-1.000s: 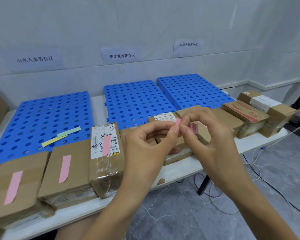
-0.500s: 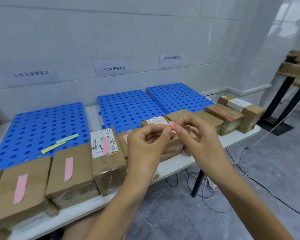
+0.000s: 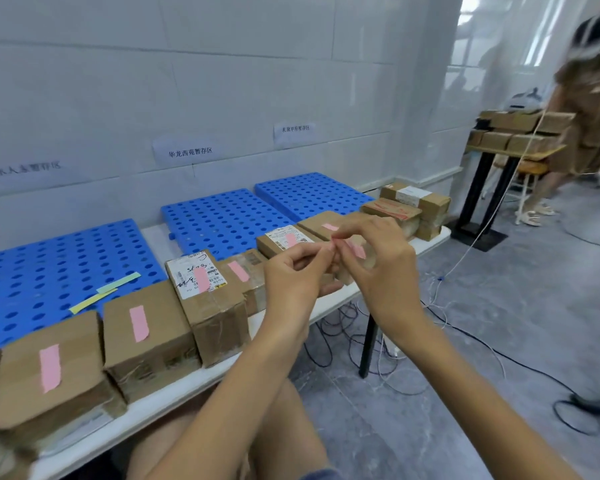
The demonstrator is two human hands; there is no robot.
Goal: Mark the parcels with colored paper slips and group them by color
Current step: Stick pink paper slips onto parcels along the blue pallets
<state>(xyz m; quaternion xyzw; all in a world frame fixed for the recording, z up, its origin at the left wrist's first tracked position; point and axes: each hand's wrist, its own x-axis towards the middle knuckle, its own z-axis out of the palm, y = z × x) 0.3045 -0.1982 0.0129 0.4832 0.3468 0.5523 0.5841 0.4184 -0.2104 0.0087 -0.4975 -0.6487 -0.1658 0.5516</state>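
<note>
Several brown cardboard parcels (image 3: 146,327) line the front of a white table (image 3: 174,393), and most carry a pink paper slip (image 3: 139,323) on top. Above the middle of the row, my left hand (image 3: 293,271) and my right hand (image 3: 378,251) meet fingertip to fingertip and pinch pink slips (image 3: 355,249) between them. One pink strip hangs below my right fingers. Two parcels (image 3: 413,202) at the far right show no slip. A yellow slip (image 3: 90,301) and a green slip (image 3: 118,282) lie on the left blue pallet (image 3: 42,271).
Three blue perforated pallets sit along the wall; the middle pallet (image 3: 222,220) and the right pallet (image 3: 309,192) are bare. Paper labels (image 3: 189,152) hang on the tiled wall. Cables trail on the floor. Another person (image 3: 582,109) stands by a second parcel table (image 3: 513,133) at right.
The view has swung right and down, bringing the other person and table into sight. Both hands keep working the pink slips at the fingertips, a little further right along the row.
</note>
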